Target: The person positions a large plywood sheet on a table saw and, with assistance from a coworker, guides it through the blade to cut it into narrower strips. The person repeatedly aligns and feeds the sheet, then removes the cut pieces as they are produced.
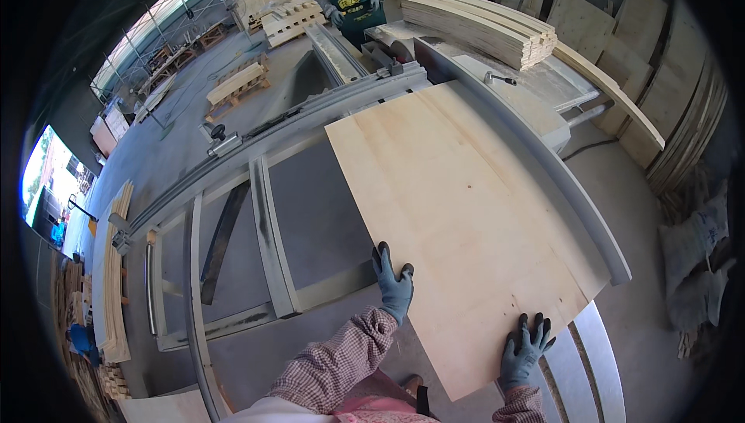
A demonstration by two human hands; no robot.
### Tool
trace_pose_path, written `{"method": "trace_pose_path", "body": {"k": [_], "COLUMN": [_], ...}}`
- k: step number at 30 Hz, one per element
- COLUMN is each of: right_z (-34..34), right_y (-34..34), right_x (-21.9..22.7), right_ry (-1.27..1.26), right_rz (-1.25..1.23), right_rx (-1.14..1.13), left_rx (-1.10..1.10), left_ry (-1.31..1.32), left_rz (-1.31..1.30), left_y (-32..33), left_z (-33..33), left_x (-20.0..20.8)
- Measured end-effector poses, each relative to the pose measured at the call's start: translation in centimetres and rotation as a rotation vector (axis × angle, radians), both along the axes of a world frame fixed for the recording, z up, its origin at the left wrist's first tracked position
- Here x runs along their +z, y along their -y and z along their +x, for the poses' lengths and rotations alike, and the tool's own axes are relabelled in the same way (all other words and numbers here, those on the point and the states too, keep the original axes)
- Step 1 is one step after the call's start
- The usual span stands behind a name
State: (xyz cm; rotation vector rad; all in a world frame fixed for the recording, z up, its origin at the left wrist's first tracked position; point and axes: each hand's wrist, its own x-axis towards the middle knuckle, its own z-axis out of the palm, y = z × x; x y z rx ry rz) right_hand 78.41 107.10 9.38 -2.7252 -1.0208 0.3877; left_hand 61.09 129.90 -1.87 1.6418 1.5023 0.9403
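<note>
A large pale plywood sheet (466, 213) lies across the bed of a panel saw, its right side along a long metal fence (551, 159). My left hand (394, 287), in a grey-blue glove with dark fingertips, rests at the sheet's left edge. Its fingers are stretched along that edge, with the thumb apart on the face. My right hand (526, 355), gloved alike, lies at the near right corner, its fingers spread flat on the wood. The saw's sliding frame (272, 244) shows open bars left of the sheet.
Across the machine stands a co-worker (355, 4) in a green apron and gloves. A stack of boards (481, 27) sits on the saw table at the far right. Plywood panels (621, 43) lean along the right wall, near a pale sack (694, 256). Long boards (116, 283) lie at left.
</note>
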Motion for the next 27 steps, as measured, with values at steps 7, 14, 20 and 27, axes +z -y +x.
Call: {"method": "trace_pose_path", "body": {"k": [7,14,20,27], "right_z": [-0.2,-0.3,-0.3,-0.6], "right_y": [0.2,-1.7,-2.1,-2.1], "right_x": [-0.5,-0.9,-1.6,-1.7], "right_ry": [0.052,0.061,0.09,0.117], "right_rz": [0.029,-0.014,0.015,0.002], "right_rx": [-0.017,-0.015,0.014,0.014], "left_rx": [-0.027,-0.029,-0.016,-0.014], "left_ry": [0.001,-0.001,-0.003,-0.046], "left_rz": [-0.046,-0.068,-0.08,-0.048], "left_y": [-0.3,-2.8,-3.3,-3.4], "left_z": [0.0,-0.3,-0.2,-0.3], "left_x": [0.4,-0.9,-1.2,-1.5]}}
